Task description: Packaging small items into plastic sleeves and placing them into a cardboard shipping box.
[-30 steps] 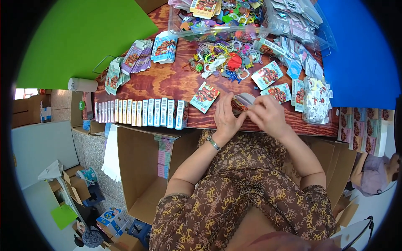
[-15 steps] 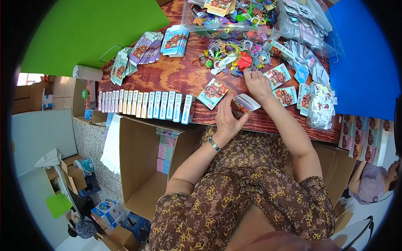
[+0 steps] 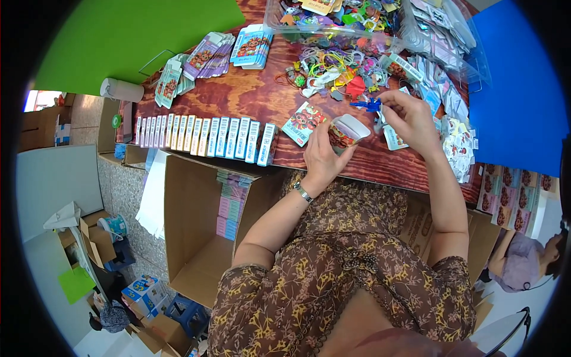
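My left hand (image 3: 322, 157) is closed around a small printed cardboard box (image 3: 345, 138), whose open top faces up and to the right. Just right of it, my right hand (image 3: 411, 122) pinches a small dark blue plastic trinket (image 3: 367, 105) above the table; a greyish bit hangs under the fingertips, too small to name. Beyond the hands lies a loose heap of colourful trinkets and cords (image 3: 330, 70). A teal printed box (image 3: 303, 124) rests flat beside my left fingers. Another teal box (image 3: 394, 138) is partly hidden behind my right hand.
A row of upright small boxes (image 3: 221, 138) lines the front edge at left. Fanned flat cartons (image 3: 208, 56) lie behind it. Clear plastic bins (image 3: 333, 40) with trinkets and packets stand at the back. A bag of white pieces (image 3: 457, 149) sits right. An open carton (image 3: 190, 250) stands below.
My right hand has drawn back from the edge of the trinket heap to the right, now with the blue trinket in its fingers. My left hand still holds the box.
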`<state>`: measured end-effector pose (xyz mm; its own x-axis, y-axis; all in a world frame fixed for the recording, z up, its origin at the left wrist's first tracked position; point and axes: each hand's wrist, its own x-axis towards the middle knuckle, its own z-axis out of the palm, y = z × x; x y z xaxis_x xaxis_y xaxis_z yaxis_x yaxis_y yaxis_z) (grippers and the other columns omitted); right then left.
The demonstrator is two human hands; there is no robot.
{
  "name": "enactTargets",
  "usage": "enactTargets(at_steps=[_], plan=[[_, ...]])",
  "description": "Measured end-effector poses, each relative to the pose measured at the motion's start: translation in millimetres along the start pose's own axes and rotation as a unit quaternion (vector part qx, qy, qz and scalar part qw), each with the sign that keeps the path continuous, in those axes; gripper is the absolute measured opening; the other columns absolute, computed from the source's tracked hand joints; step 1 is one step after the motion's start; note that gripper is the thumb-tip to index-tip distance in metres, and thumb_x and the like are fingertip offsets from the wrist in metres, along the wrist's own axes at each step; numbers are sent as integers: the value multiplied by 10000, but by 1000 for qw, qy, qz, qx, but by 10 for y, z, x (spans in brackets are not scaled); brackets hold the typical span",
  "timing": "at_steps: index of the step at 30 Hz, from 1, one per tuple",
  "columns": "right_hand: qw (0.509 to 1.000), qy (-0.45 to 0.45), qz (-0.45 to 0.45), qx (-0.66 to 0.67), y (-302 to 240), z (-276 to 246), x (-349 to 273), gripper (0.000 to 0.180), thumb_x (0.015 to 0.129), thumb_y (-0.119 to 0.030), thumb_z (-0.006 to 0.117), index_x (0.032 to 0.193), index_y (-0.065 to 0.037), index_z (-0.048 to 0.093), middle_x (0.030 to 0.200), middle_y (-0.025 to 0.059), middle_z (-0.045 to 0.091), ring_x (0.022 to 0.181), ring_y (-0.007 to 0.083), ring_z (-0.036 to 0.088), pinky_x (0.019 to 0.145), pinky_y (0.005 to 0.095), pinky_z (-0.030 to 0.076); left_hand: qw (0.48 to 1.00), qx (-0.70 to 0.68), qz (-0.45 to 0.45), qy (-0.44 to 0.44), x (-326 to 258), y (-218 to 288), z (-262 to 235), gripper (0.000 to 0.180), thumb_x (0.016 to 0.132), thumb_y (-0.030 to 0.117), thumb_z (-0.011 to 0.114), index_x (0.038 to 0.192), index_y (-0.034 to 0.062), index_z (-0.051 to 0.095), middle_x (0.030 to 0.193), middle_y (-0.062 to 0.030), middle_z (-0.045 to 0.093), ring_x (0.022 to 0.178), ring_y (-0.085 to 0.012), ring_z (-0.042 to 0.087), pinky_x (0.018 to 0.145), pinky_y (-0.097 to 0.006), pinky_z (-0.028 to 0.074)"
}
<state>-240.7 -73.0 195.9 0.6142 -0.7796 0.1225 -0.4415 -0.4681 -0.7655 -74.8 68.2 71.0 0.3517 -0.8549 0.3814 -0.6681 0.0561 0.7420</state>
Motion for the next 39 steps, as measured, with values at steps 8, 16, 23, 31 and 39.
enactTargets(at_steps=[8,16,23,31,39], plan=[[1000,-4,-5,-28,-325,-44,116,180,927,-27,659,1090,42,688,890,83,739,762,87,681,663,263,548,1000,22,-6,5,55,51,16,785,717,258,889,1314,-46,480,1201,-219,603,1077,-384,616,897,-446,529],[999,-34,-32,-25,-458,162,93,198,920,-51,670,1102,21,699,874,98,743,764,125,710,666,290,565,998,-21,-52,3,70,103,15,782,714,258,895,1303,-44,479,1195,-221,607,1090,-379,620,893,-442,532],[1000,-20,-12,-2,-422,361,-77,185,906,-39,675,1080,24,683,854,104,731,750,145,718,650,290,567,997,-28,-54,39,71,88,44,826,695,281,910,1321,-43,479,1153,-211,624,1046,-367,650,875,-440,537],[996,16,-53,-67,-208,324,-194,217,889,-22,696,1105,-1,677,888,105,715,729,175,719,599,306,545,998,-19,0,63,77,26,26,815,709,191,883,1355,-55,451,1224,-255,581,1113,-422,598,933,-465,516],[914,4,-257,-315,-231,527,-260,306,767,-141,766,1068,-127,715,1007,47,661,830,209,640,671,346,541,996,-3,42,76,89,81,6,867,693,142,877,1395,-65,413,1251,-262,569,1127,-437,580,946,-471,504]])
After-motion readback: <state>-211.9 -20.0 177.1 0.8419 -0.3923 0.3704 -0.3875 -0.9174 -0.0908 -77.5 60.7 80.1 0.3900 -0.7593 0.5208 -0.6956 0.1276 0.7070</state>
